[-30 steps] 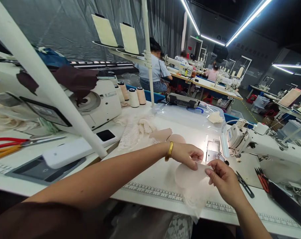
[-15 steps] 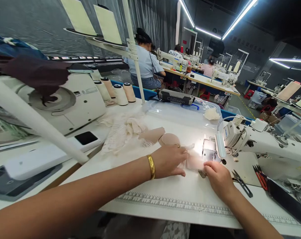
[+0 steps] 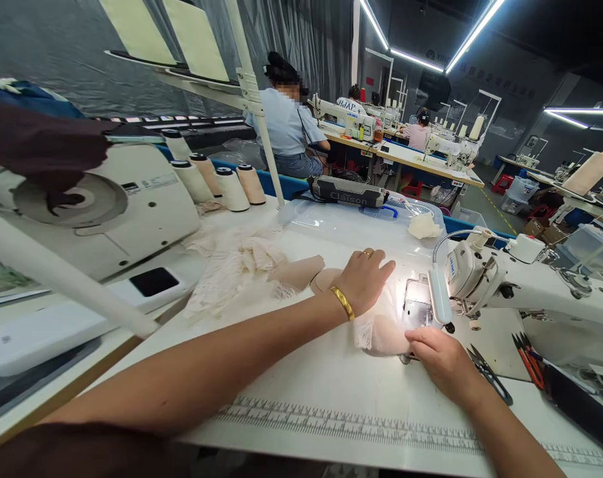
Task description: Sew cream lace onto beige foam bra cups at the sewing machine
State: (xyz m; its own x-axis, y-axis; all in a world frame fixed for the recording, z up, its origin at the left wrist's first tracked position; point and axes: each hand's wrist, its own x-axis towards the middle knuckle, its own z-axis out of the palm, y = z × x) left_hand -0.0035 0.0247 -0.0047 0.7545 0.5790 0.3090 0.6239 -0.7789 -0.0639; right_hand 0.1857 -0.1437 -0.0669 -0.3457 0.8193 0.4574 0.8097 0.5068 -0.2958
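My left hand [image 3: 365,279], with a gold bracelet and ring, lies flat and open on a pale lace and fabric piece [image 3: 381,332] on the white sewing table [image 3: 331,392]. My right hand [image 3: 438,362] presses the near edge of that piece with bent fingers, just in front of the lit needle plate [image 3: 417,304] of a white sewing machine [image 3: 505,279]. A beige padded cup [image 3: 324,279] lies just left of my left wrist. More cream lace [image 3: 232,265] is heaped further left.
Thread snips [image 3: 491,378] and red-handled tools [image 3: 528,352] lie right of my right hand. Thread cones [image 3: 232,189] and another machine [image 3: 107,206] stand at the left. A clear plastic box [image 3: 361,226] sits behind. Other people sit sewing at tables beyond.
The fabric piece went from being held up in both hands to lying on the table at the needle plate. My left hand slid forward and flattened out.
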